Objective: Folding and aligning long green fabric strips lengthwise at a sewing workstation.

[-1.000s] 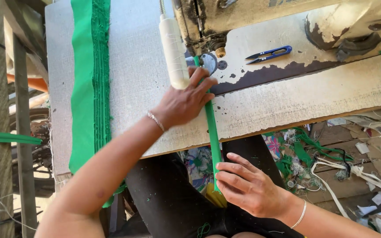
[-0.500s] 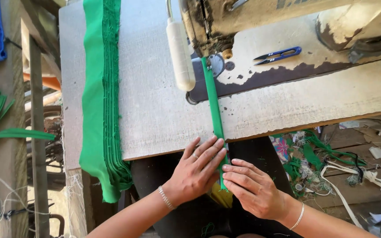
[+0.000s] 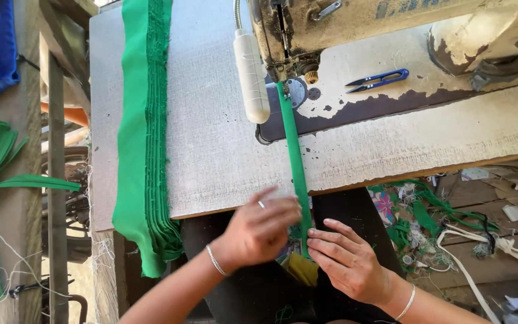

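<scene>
A narrow green fabric strip runs from under the needle of an old sewing machine down over the table's front edge to my lap. My left hand is blurred just below the table edge, its fingers against the strip's left side. My right hand pinches the strip's lower end from the right. Both hands meet on the strip.
A stack of green fabric pieces hangs over the worn table at the left. Blue thread snips lie by the machine, and a white lamp hangs near the needle. Green scraps and white cords litter the floor at the right.
My left hand left the table top near the needle and came down to the strip below the table edge. My right hand stayed on the strip's lower end. The view shifted.
</scene>
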